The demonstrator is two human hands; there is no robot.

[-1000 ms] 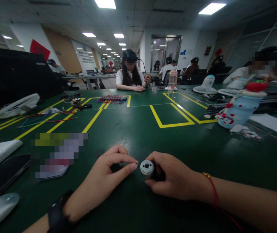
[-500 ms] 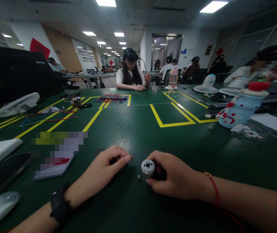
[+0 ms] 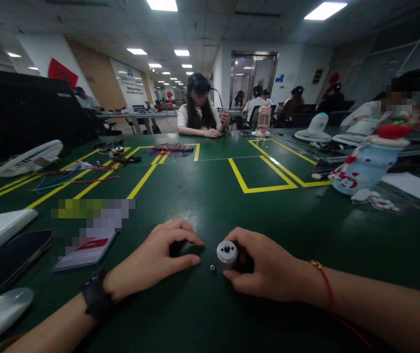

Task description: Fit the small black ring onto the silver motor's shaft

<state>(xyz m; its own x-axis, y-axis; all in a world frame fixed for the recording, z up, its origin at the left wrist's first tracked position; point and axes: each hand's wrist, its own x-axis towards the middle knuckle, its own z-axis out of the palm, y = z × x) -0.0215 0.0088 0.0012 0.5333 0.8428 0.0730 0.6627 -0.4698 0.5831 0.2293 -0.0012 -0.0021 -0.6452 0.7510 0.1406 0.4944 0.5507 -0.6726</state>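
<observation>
My right hand (image 3: pixel 259 267) is wrapped round a small silvery metal cylinder (image 3: pixel 227 253), which stands upright on the green table. Its round top face shows a dark centre hole and smaller holes on either side. Just left of the cylinder lies a tiny metal ring-like part (image 3: pixel 212 268), apart from both hands. My left hand (image 3: pixel 168 247) rests low over the table to the left, thumb and forefinger spread, with nothing between them. The tiny part lies near its fingertips.
A phone-like card holder (image 3: pixel 88 252), a dark flat device (image 3: pixel 14 257) and a white mouse (image 3: pixel 4 316) lie at left. Loose wires (image 3: pixel 173 149) are further back. A light-blue bottle (image 3: pixel 370 166) stands at right. Across the table (image 3: pixel 191 206) sits a person (image 3: pixel 198 113).
My left thumb and forefinger have parted, and the left hand has shifted slightly right. My right hand keeps its hold on the cylinder. The view has turned a little.
</observation>
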